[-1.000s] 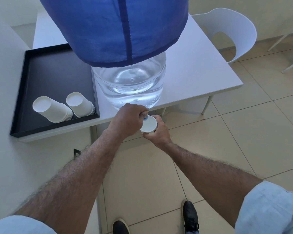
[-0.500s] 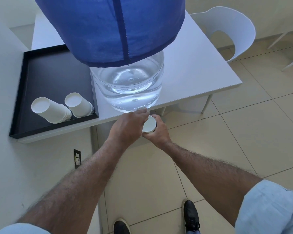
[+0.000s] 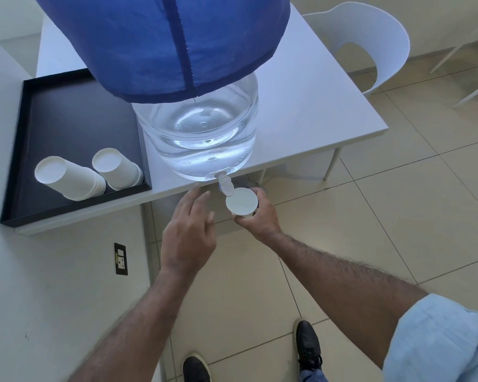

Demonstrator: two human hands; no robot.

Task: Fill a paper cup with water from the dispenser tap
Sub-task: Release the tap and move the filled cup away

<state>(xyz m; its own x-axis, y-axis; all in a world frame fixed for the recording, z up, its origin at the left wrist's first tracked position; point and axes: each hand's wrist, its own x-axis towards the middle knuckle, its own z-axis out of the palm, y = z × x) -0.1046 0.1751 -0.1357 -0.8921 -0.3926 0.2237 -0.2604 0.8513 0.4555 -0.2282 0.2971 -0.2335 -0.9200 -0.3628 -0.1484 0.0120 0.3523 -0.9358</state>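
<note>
A clear water jug [image 3: 204, 139] with a blue cloth cover [image 3: 163, 42] stands at the near edge of a white table [image 3: 315, 100]. Its small white and blue tap [image 3: 224, 184] sticks out over the edge. My right hand [image 3: 260, 219] grips a white paper cup [image 3: 242, 204] upright, just below and to the right of the tap. Whether water is in the cup I cannot tell. My left hand [image 3: 188, 235] hovers with fingers spread, left of the tap and clear of it, holding nothing.
A black tray [image 3: 66, 114] on the table's left holds two lying stacks of paper cups [image 3: 69, 179], [image 3: 118, 168]. A white chair [image 3: 370, 42] stands at the far right. A wall with a socket [image 3: 121, 259] is on my left; my shoes [image 3: 308, 344] are on the tiled floor.
My left hand has let go of the tap and pulled back toward me, fingers now spread. The tap is uncovered. The cup stays under it in my right hand.
</note>
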